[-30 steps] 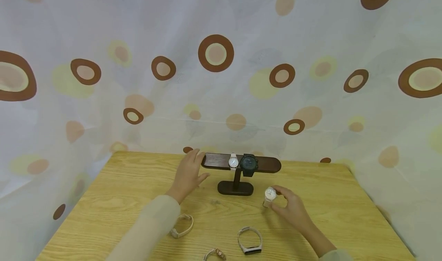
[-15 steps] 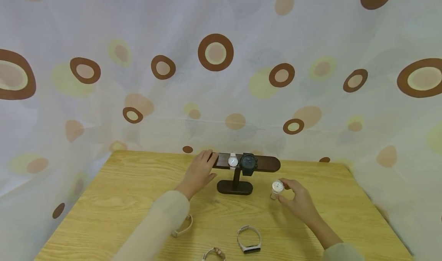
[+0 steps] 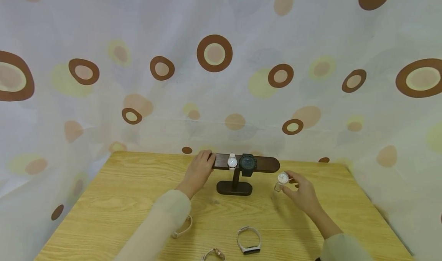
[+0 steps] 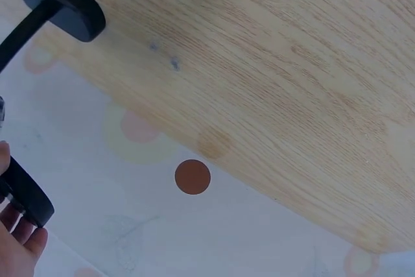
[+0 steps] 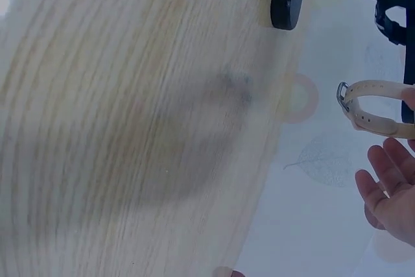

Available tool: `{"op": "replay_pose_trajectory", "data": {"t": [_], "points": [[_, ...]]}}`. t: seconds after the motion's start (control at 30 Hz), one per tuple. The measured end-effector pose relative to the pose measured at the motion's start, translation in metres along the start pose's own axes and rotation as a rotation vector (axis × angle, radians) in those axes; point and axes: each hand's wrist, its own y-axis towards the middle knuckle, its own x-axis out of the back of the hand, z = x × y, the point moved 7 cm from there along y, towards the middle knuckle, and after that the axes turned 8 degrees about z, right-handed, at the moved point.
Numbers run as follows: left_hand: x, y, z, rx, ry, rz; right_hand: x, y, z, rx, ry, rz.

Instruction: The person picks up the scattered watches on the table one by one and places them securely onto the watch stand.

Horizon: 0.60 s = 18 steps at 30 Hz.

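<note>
A dark watch stand (image 3: 267, 164) stands on the table, with a small white-strapped watch (image 3: 232, 162) and a large black watch (image 3: 247, 162) around its bar. My left hand (image 3: 198, 172) grips the bar's left end; in the left wrist view its thumb and fingers lie on either side of the bar end (image 4: 31, 194). To the right of the stand, my right hand (image 3: 304, 194) pinches a light-strapped watch (image 3: 283, 178) with a white dial, held above the table. Its buckled strap (image 5: 376, 87) forms a loop beside the bar's right end in the right wrist view.
Nearer the front of the wooden table (image 3: 114, 199) lie a white fitness band (image 3: 250, 249), a rose-gold trimmed band (image 3: 218, 253) and a beige band (image 3: 185, 230), partly behind the left sleeve. A spotted cloth (image 3: 238, 92) hangs behind the table.
My left hand has moved right and taken hold of the stand's left end. The right hand has carried the light-strapped watch up and to the right, level with the bar's end.
</note>
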Motion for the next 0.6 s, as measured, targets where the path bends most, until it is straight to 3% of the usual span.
{"op": "replay_pose_trajectory", "data": {"t": [0.27,0.6], "points": [[0.001,0.001,0.001,0.006,-0.006,-0.032,0.005,0.014,-0.007,-0.051,0.013,0.012],[-0.004,0.002,0.001,0.019,0.033,0.001,0.009,0.027,-0.010,-0.082,0.047,0.052]]}}
